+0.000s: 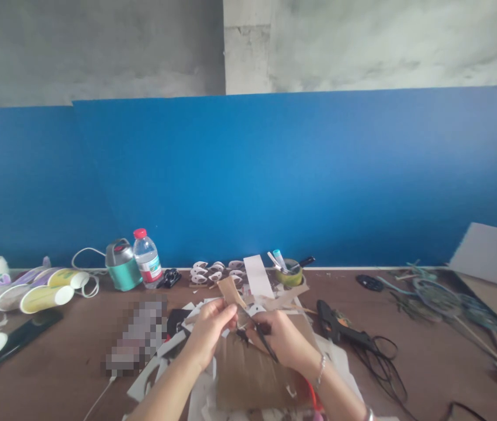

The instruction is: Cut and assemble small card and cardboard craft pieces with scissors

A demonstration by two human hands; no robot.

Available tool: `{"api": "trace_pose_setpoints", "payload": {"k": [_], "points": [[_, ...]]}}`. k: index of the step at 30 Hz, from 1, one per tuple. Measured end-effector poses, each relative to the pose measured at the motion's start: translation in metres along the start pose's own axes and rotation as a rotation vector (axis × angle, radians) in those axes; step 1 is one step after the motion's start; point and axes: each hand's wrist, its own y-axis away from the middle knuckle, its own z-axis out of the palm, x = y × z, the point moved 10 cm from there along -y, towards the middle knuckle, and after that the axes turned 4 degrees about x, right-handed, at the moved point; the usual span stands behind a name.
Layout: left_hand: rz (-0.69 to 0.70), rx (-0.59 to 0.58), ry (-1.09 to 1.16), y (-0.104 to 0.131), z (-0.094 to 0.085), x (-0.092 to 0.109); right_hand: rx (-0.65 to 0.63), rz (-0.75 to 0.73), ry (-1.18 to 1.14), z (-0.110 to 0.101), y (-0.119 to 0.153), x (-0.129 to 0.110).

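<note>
My left hand [210, 323] pinches a small curved piece of brown cardboard [231, 290] between thumb and fingers. Close on its right, my right hand [282, 339] is closed around dark scissors [266, 345], whose blades reach to the cardboard's lower edge. How the fingers sit in the handles is hidden. Beneath both hands lies a larger brown cardboard sheet [252, 380] on a heap of white paper scraps [336, 356]. Several white eye-shaped cutouts [199, 272] and a white paper strip [258, 276] lie beyond the hands.
A glue gun [340, 327] with a looped cord lies to the right. Pens stand in a yellow-green tape roll [290, 275]. Behind on the left are a water bottle [147, 260] and a teal container [123, 269]. Paper cups [47, 298] lie far left; a blue partition [275, 175] closes the back.
</note>
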Motion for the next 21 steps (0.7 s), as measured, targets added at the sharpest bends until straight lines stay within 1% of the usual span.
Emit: {"api": "trace_pose_setpoints", "payload": {"k": [4, 8, 11, 14, 17, 21], "points": [[-0.007, 0.018, -0.011, -0.001, -0.001, 0.001, 0.009, 0.005, 0.009, -0.001, 0.000, -0.001], [0.039, 0.053, -0.019, -0.001, -0.005, 0.007, -0.008, 0.012, 0.001, 0.001, 0.001, -0.001], [0.079, 0.070, -0.092, 0.000, -0.006, 0.010, -0.026, 0.015, -0.041, 0.004, 0.001, 0.000], [0.109, 0.057, -0.156, 0.001, -0.005, 0.010, -0.017, -0.005, -0.062, 0.004, 0.001, -0.001], [0.108, 0.076, -0.151, 0.002, -0.006, 0.010, -0.020, 0.007, -0.107, 0.006, 0.001, 0.000], [0.110, 0.085, -0.118, 0.002, -0.006, 0.012, -0.013, -0.013, -0.133, 0.006, 0.001, -0.003]]}}
